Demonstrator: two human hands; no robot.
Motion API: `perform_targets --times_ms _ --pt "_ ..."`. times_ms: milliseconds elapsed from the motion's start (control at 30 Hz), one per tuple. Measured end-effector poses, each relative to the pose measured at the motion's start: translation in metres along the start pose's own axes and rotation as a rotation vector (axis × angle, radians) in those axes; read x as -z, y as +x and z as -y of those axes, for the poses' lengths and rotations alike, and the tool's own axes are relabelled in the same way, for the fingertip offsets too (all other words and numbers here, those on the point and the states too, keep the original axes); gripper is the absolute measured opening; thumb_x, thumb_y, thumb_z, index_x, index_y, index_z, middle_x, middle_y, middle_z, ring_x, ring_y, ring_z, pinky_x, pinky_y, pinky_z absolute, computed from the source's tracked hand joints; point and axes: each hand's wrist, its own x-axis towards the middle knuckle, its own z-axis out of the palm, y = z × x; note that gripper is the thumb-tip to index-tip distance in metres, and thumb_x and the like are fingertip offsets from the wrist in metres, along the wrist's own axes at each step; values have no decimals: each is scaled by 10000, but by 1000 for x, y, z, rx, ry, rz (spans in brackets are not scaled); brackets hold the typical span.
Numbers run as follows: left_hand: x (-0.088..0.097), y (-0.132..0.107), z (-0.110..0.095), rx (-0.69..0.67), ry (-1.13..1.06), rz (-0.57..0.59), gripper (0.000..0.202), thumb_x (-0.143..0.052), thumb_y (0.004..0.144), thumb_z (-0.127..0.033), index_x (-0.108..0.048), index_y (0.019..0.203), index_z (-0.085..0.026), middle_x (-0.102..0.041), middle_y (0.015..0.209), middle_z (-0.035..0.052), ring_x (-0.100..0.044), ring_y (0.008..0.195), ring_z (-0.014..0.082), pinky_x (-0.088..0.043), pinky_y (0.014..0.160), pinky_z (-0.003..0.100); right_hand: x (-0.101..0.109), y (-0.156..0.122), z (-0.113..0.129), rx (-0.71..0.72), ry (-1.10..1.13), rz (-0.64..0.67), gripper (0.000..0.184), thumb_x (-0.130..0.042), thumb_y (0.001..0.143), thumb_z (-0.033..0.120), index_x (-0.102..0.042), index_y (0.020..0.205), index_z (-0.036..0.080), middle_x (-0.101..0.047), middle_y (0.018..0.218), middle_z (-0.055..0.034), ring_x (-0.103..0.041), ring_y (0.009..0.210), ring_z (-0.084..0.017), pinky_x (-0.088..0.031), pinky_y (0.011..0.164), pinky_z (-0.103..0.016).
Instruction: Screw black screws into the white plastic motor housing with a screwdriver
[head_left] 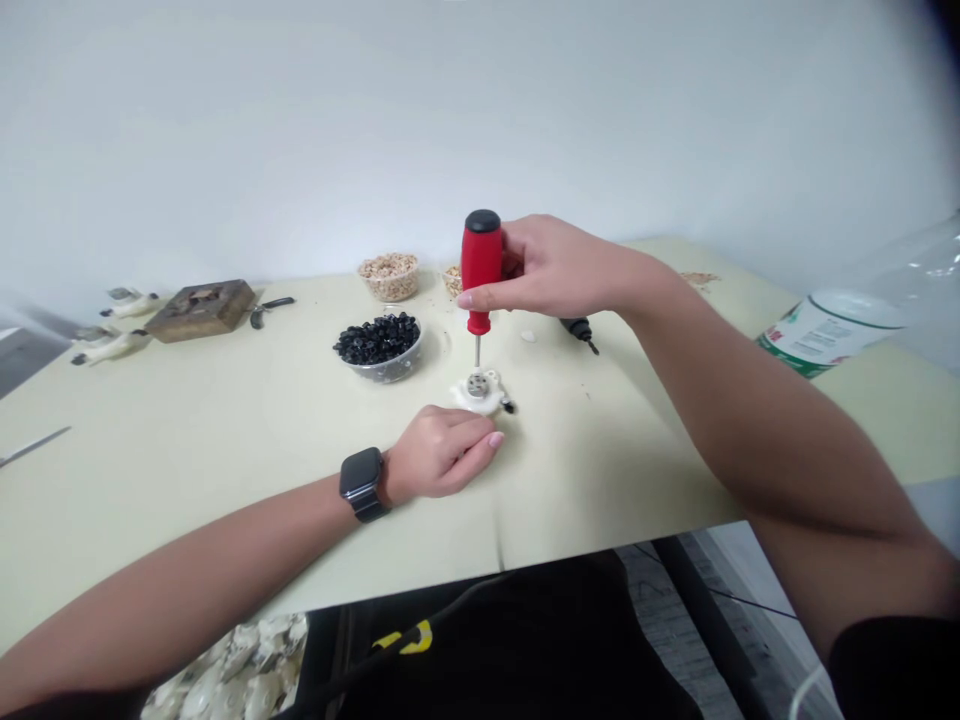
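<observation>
You've got the red-handled screwdriver [481,262] bolt upright, tip down on the white plastic part [480,395]!
Your right hand [547,268] pinches the handle; your left hand's [439,452] fingers lie pressed together, seemingly touching the part (bottle label [814,338] unreadable).

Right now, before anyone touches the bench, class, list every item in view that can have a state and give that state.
right hand, gripping the screwdriver
red-handled screwdriver, upright, tip down on the white part
white plastic part, lying on the table
left hand, resting on the table, fingers at the white part
clear tub, filled with black pieces
plastic bottle, lying on its side
</observation>
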Motion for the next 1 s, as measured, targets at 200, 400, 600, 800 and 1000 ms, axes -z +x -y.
perform_targets --times_ms 200,400,600,800,1000 --pt "1 0 -1 5 7 15 365 -431 1125 -233 -535 776 -202 -566 627 -4 -486 543 125 -391 537 272 5 0 -5 -21 -53 -27 306 -837 879 453 -653 936 215 -670 812 -20 -586 738 -185 -362 615 -314" --pt "0 0 0 13 15 26 376 -425 1125 -244 -537 768 -204 -560 621 -2 -478 537 126 -381 527 277 4 -4 3 16 -14 39 313 -837 890 472 -639 907 230 -686 834 -16 -594 740 -190 -377 607 -319" --pt "-1 -1 1 11 2 13 362 -446 1116 -228 -528 764 -202 -541 621 -10 -467 536 123 -373 526 282 1 -3 4 39 24 -9 274 -832 897 447 -654 938 243 -745 917 -19 -607 765 -188 -426 658 -320" --pt "0 -1 0 -1 3 9 364 -435 1122 -227 -533 772 -201 -549 622 -7 -472 540 123 -379 530 276 5 -1 -4 -1 -22 -68 292 -834 881 471 -661 929 240 -734 868 -26 -608 777 -202 -397 636 -326" --pt "1 -1 0 12 22 24 379 -420 1129 -244 -534 770 -204 -567 623 0 -488 540 126 -386 530 278 9 -4 -3 -26 -66 -5 298 -832 873 493 -662 905 250 -688 779 -14 -595 740 -206 -382 608 -334"
